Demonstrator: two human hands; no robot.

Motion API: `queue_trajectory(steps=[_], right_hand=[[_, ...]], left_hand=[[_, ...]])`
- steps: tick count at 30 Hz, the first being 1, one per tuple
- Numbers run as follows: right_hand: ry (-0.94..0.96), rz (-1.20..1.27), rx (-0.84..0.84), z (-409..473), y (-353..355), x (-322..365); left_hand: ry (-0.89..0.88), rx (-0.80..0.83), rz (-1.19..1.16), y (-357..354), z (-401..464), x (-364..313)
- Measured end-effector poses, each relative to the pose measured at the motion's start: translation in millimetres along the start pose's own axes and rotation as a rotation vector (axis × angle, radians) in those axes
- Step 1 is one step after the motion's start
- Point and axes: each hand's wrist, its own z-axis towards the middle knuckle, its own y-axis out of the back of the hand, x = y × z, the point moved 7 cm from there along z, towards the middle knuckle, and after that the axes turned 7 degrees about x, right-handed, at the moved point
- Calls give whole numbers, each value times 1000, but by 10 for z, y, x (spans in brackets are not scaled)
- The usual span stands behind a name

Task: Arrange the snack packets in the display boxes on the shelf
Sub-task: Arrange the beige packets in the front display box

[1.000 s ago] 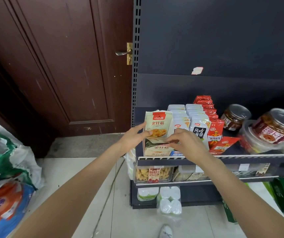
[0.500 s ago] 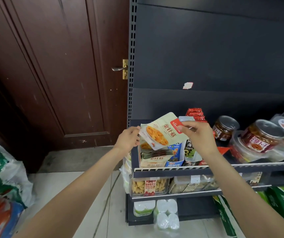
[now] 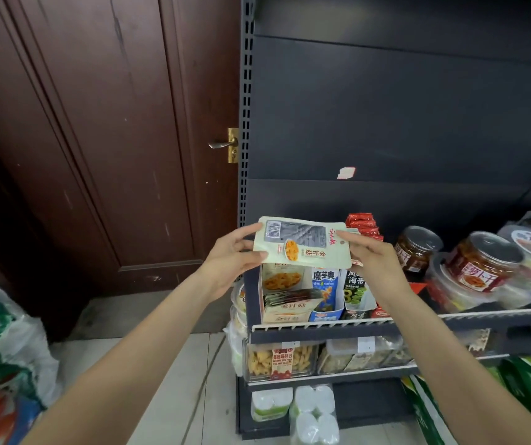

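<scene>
I hold a pale green snack packet [image 3: 302, 243] flat and sideways above the shelf, its back with the barcode facing me. My left hand [image 3: 230, 258] grips its left edge and my right hand [image 3: 374, 263] grips its right edge. Directly below stands a cream display box [image 3: 285, 295] at the shelf's left end, with several matching packets lying in it. Next to it are a blue display box [image 3: 325, 292] and a dark green one [image 3: 355, 293]. A row of red packets [image 3: 363, 223] stands behind my right hand.
Lidded jars of pickles [image 3: 416, 248] and a larger tub [image 3: 482, 261] fill the shelf's right side. The white-edged shelf rail [image 3: 322, 326] runs in front. Lower shelves hold clear snack boxes [image 3: 278, 362] and tissue packs [image 3: 314, 412]. A brown door [image 3: 97, 139] and plastic bags [image 3: 0, 348] are at left.
The packet stood upright in the cream box; both hands lifted it out, turned it sideways and flipped it so its back shows.
</scene>
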Motion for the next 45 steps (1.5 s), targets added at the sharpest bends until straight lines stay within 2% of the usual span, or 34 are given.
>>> queue_trajectory(steps=[2,7,9,18,23,28,31,33,36,39,42,45], right_hand=[[-12,26,30,-9,-32,-28],[109,-66,90,-72,-130,24],[123,-73,79,-92,-143,24],[125,-109,89,-122,-139,-11],[130,-53,113,-80,-67,38],[339,-641,8,13,-44,249],[447,-791,-75,86,-62,325],[472,-855,-38,167,-102,330],[446,-947,6,230,-166,287],[411,-992,66,304,-249,205],[322,-1082,189,455,-371,71],[230,-1211,310,619,-479,-60]], left_hand=[[-51,-6,158,5,-45,-39],[-204,-49,559,12,-133,-133],[-237,-79,647,35,-159,-138],[-187,-47,682,48,-117,-63],[-47,82,467,-4,-73,47],[156,121,271,46,52,325],[187,97,286,42,121,392],[188,77,391,53,186,423],[76,-28,696,141,293,387],[-35,-67,854,145,358,312],[-75,2,928,96,443,319],[-23,28,846,115,519,409]])
